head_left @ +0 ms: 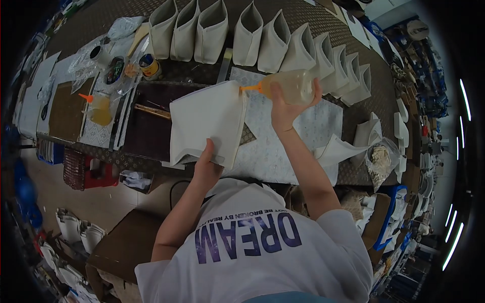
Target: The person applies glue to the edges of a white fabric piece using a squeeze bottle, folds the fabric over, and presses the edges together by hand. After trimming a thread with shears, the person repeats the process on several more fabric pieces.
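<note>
A white fabric pouch (204,121) is held up over the table's near side by my left hand (208,164), whose fingers wrap its lower edge with the thumb in front. My right hand (287,108) grips a clear squeeze bottle (298,87) of pale yellowish liquid, tipped sideways. The bottle's orange nozzle (250,88) points left and meets the pouch's upper right corner; whether liquid comes out is too small to tell. Behind them, several similar pouches (211,33) stand upright in a curved row.
A second orange-tipped bottle (101,111) and a yellow tin (149,66) are at the left. A dark board (146,121) lies beneath the pouch. At the right are a folded white piece (338,150) and a plastic bag of small pieces (380,161). A brown stool (126,240) stands below left.
</note>
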Demonstrator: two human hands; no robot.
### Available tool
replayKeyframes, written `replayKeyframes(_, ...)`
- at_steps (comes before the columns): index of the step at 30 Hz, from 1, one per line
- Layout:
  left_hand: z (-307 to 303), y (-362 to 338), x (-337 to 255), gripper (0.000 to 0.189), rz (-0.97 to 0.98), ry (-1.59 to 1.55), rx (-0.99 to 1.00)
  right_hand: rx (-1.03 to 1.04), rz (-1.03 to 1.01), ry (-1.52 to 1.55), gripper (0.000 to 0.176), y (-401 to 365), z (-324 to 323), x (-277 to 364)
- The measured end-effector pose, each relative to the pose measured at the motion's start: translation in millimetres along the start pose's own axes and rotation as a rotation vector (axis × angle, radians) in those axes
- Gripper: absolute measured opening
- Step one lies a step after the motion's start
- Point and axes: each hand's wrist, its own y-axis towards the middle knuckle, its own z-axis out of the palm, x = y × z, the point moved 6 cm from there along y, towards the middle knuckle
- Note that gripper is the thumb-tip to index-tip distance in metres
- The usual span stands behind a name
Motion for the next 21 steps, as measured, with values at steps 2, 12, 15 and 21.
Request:
replayKeyframes(2, 1, 3, -1, 0.055, 0.004, 0.009, -0.006, 0.002, 0.004, -0.075, 0.086, 0, -1, 7)
replayKeyframes(12, 13, 17, -2, 0.059, 0.026, -0.01, 0.031, 0.128, 0.601, 0.423, 0.076, -30, -39, -22)
replayKeyframes(15, 26, 19, -2, 0.059, 0.057, -0.001, 0.09, 0.207, 0.604, 0.375, 0.076, -47, -45, 2)
replayKeyframes(21, 33, 24, -27, 0.054, 0.174, 0.103, 0.267, 0.267, 0.842, 0.619, 0.055, -55, -47, 22)
